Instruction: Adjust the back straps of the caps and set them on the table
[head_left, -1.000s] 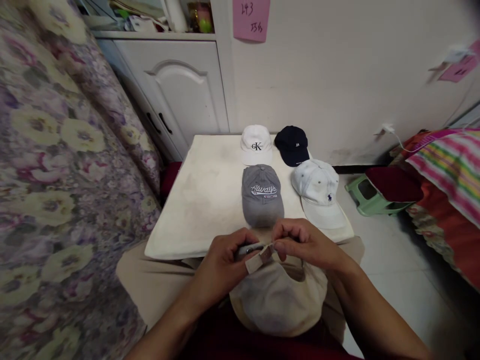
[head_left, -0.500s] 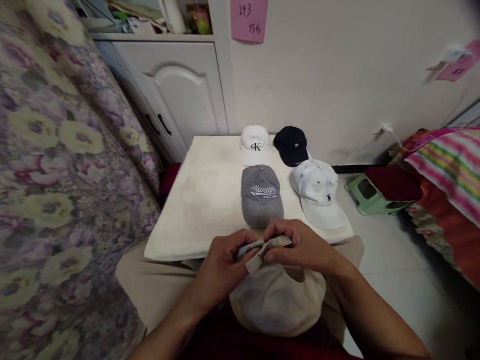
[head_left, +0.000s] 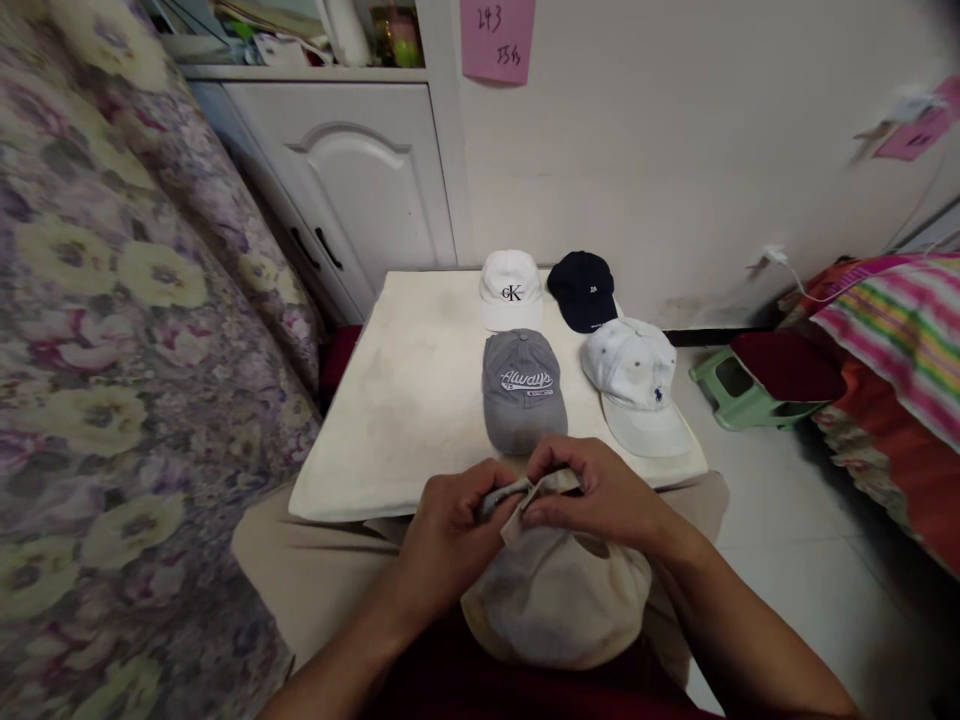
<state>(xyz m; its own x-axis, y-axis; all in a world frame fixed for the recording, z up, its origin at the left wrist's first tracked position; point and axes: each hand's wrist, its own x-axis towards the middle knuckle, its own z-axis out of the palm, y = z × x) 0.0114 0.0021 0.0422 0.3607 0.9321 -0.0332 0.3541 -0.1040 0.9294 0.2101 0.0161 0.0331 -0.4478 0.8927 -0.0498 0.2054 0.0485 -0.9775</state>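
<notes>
A beige cap (head_left: 559, 605) rests in my lap at the table's near edge, its back opening facing away from me. My left hand (head_left: 457, 520) pinches one end of its back strap. The strap's other part is between the thumb and fingers of my right hand (head_left: 592, 495), close beside the left. Just beyond my hands lies a grey cap (head_left: 523, 390) with white lettering. A pale blue cap (head_left: 637, 385) is right of it. Farther back sit a white cap (head_left: 511, 290) and a dark navy cap (head_left: 583, 290).
The caps beyond my hands are on a cream-covered table (head_left: 405, 390). A floral curtain (head_left: 135, 350) hangs at the left, by a white cabinet (head_left: 360, 170). To the right are a green stool (head_left: 731, 390) and a bed with striped cloth (head_left: 900, 320).
The strap's loose end has shifted slightly up and right between my fingers. Both hands keep their pinch almost in place, and the caps on the table have not moved.
</notes>
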